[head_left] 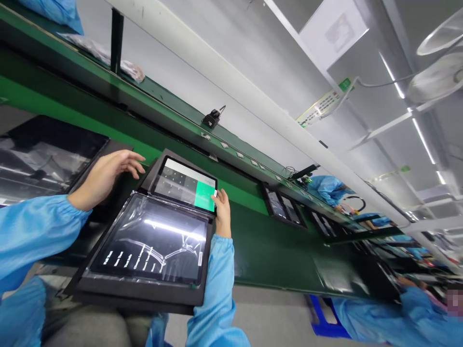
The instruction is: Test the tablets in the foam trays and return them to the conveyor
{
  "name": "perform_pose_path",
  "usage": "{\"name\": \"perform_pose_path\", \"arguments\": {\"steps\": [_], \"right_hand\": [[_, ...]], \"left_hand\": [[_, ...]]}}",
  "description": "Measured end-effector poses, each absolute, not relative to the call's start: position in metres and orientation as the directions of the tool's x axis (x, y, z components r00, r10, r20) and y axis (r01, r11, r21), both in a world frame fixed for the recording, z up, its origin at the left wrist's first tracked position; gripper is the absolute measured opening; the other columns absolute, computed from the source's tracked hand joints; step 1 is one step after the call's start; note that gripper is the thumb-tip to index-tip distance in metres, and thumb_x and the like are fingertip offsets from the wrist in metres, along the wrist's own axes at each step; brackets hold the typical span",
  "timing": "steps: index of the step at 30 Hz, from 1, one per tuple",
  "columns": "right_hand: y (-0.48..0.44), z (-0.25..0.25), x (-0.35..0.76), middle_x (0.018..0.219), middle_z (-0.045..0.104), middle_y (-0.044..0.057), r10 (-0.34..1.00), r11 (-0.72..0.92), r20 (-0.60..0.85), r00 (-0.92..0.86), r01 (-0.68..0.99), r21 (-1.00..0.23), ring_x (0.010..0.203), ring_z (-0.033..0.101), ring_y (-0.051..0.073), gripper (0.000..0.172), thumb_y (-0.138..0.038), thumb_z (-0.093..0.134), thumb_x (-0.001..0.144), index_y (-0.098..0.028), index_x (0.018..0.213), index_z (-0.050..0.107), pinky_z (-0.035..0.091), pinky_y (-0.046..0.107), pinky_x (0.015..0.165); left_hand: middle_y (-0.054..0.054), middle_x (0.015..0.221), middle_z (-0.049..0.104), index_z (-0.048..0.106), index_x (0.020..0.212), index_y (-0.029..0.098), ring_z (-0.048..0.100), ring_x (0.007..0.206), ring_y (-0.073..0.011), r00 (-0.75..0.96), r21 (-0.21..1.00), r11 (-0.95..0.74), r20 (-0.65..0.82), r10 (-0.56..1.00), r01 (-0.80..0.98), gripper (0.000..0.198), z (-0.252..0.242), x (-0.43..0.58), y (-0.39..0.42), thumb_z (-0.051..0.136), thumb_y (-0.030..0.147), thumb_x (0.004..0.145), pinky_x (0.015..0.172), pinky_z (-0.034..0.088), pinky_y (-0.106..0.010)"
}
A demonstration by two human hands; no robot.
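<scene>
A tablet with a lit screen [184, 184] showing a grey grid and a green block lies on a black foam tray [144, 289] in front of me. My right hand [221, 212] grips the tablet's right edge, fingers curled around it. My left hand [106, 176] hovers just left of the tablet's upper left corner with its fingers stretched out and nothing in them. A second, dark tablet wrapped in clear film [152, 241] lies on the same tray, nearer to me.
A green conveyor belt [275, 250] runs past the tray. More dark tablets [284, 207] lie farther along it. Another film-covered panel [39, 159] sits to the left. People in blue coats [327, 188] work down the line. A white overhead rail [253, 101] crosses above.
</scene>
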State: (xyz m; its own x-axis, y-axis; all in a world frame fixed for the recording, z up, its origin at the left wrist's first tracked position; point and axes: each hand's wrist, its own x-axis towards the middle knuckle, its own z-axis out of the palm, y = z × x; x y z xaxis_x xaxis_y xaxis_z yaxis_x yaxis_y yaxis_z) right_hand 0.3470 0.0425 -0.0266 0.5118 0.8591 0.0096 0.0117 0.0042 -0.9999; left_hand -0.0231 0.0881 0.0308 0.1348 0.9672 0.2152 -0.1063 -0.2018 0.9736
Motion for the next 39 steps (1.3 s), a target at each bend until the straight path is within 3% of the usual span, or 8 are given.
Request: {"name": "perform_pose_path", "arguments": {"steps": [5, 8, 11, 14, 17, 24, 32, 39], "right_hand": [[0.008, 0.001, 0.325, 0.151, 0.053, 0.015, 0.823, -0.035, -0.007, 0.568, 0.038, -0.999, 0.139, 0.051, 0.029, 0.091, -0.048, 0.075, 0.074, -0.019, 0.152, 0.04, 0.034, 0.05, 0.12], [-0.052, 0.028, 0.283, 0.155, 0.049, 0.011, 0.827, 0.02, 0.249, 0.504, 0.416, -0.909, 0.147, 0.041, 0.028, 0.059, -0.044, 0.068, 0.087, -0.022, 0.141, 0.057, 0.028, 0.05, 0.124], [-0.116, 0.04, 0.222, 0.149, 0.056, 0.007, 0.943, 0.089, 0.256, 0.215, 0.577, -0.812, 0.142, 0.049, 0.028, 0.03, -0.032, 0.058, 0.097, -0.029, 0.123, 0.071, 0.038, 0.053, 0.119], [-0.153, 0.028, 0.168, 0.154, 0.051, 0.005, 0.953, 0.296, 0.253, -0.166, 0.686, -0.665, 0.146, 0.043, 0.03, 0.044, -0.024, 0.063, 0.092, -0.031, 0.136, 0.062, 0.042, 0.056, 0.117], [-0.159, 0.01, 0.14, 0.16, 0.041, 0.008, 0.91, 0.415, 0.249, -0.332, 0.735, -0.536, 0.151, 0.033, 0.035, 0.065, -0.03, 0.069, 0.089, -0.028, 0.15, 0.047, 0.037, 0.062, 0.118], [-0.153, 0.0, 0.137, 0.161, 0.04, 0.009, 0.917, 0.391, 0.271, -0.293, 0.794, -0.465, 0.152, 0.029, 0.039, 0.054, -0.027, 0.066, 0.088, -0.027, 0.141, 0.054, 0.035, 0.066, 0.117], [-0.169, -0.016, 0.129, 0.146, 0.058, 0.013, 0.89, 0.359, 0.445, -0.103, 0.759, -0.543, 0.147, 0.04, 0.037, 0.029, -0.018, 0.063, 0.08, -0.025, 0.105, 0.05, 0.03, 0.065, 0.118], [-0.167, -0.008, 0.149, 0.148, 0.056, 0.013, 0.871, 0.28, 0.49, 0.03, 0.79, -0.545, 0.149, 0.036, 0.037, 0.053, -0.021, 0.058, 0.089, -0.026, 0.14, 0.047, 0.023, 0.071, 0.119]], "left_hand": [[-0.003, 0.103, 0.073, 0.071, 0.095, 0.019, 0.064, 0.107, -0.0233, 0.357, 0.893, -0.418, 0.341, 0.87, 0.167, 0.038, 0.034, -0.025, 0.088, 0.052, 0.051, 0.092, 0.105, 0.047, -0.042], [-0.006, 0.119, 0.07, 0.073, 0.101, 0.021, 0.057, 0.121, -0.0258, 0.51, 0.764, -0.587, 0.404, 0.759, 0.268, 0.039, 0.033, -0.026, 0.091, 0.05, 0.053, 0.094, 0.112, 0.042, -0.045], [-0.008, 0.13, 0.065, 0.073, 0.106, 0.022, 0.051, 0.129, -0.0272, 0.562, 0.686, -0.652, 0.416, 0.715, 0.324, 0.043, 0.029, -0.025, 0.096, 0.045, 0.053, 0.096, 0.116, 0.038, -0.048], [-0.009, 0.131, 0.063, 0.073, 0.108, 0.022, 0.05, 0.131, -0.0274, 0.557, 0.697, -0.64, 0.406, 0.725, 0.324, 0.045, 0.025, -0.02, 0.098, 0.042, 0.052, 0.097, 0.117, 0.037, -0.048], [-0.008, 0.131, 0.064, 0.072, 0.109, 0.022, 0.052, 0.129, -0.0257, 0.506, 0.774, -0.569, 0.385, 0.772, 0.278, 0.044, 0.023, -0.017, 0.097, 0.041, 0.051, 0.098, 0.118, 0.037, -0.046], [-0.007, 0.137, 0.061, 0.071, 0.116, 0.024, 0.048, 0.135, -0.0256, 0.483, 0.783, -0.547, 0.372, 0.793, 0.295, 0.048, 0.015, -0.021, 0.099, 0.037, 0.055, 0.1, 0.121, 0.032, -0.049], [-0.003, 0.169, 0.019, 0.06, 0.139, 0.033, 0.007, 0.157, -0.0334, 0.648, 0.577, -0.636, 0.227, 0.727, 0.512, 0.052, 0.016, -0.002, 0.096, 0.031, 0.056, 0.103, 0.124, 0.015, -0.062], [-0.004, 0.167, 0.026, 0.045, 0.151, 0.027, 0.012, 0.157, -0.0265, 0.459, 0.732, -0.519, 0.313, 0.831, 0.441, 0.064, 0.016, -0.007, 0.086, 0.019, 0.06, 0.103, 0.127, 0.015, -0.054]]}}
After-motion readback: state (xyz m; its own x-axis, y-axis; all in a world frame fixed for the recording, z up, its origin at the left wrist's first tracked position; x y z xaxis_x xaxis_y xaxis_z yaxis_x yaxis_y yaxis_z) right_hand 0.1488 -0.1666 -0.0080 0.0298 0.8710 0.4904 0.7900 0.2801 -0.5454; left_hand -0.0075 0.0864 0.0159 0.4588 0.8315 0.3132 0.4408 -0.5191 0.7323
